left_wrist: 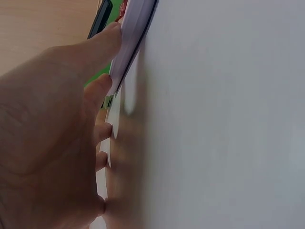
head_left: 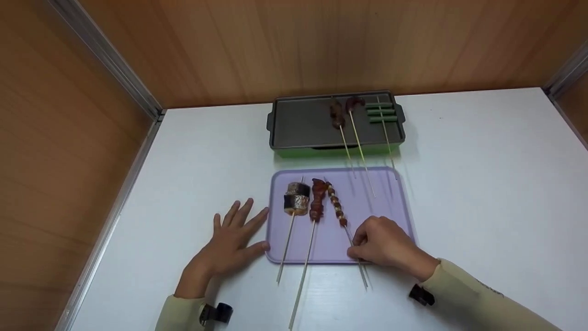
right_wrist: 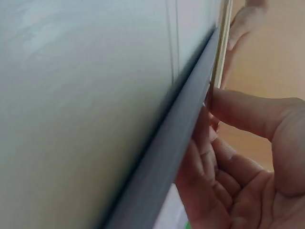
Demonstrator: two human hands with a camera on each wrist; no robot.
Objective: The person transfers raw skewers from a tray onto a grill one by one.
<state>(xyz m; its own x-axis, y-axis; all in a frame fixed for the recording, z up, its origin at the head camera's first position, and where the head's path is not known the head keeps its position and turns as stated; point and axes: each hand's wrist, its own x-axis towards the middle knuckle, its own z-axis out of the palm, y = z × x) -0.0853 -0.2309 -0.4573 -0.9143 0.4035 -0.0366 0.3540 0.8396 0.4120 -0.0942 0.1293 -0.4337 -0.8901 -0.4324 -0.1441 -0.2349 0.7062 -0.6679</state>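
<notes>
My right hand pinches the bare stick of a thin skewer, threaded with small reddish-brown pieces and pale bits, near the front edge of a lilac tray. In the right wrist view, the thumb lies against the stick, just above the tray's rim. Fingers spread, my left hand has its thumb and index fingertip at the tray's left edge. Left of the thin skewer lie a red-brown meat skewer and a skewer of thick dark-and-silvery pieces, their sticks reaching past the front rim.
Behind the tray stands a green grill with a dark plate. On its right half lie a brown meat skewer, a dark red curled one and one with green pieces. Their sticks overhang toward the tray. Wooden panels bound the white table.
</notes>
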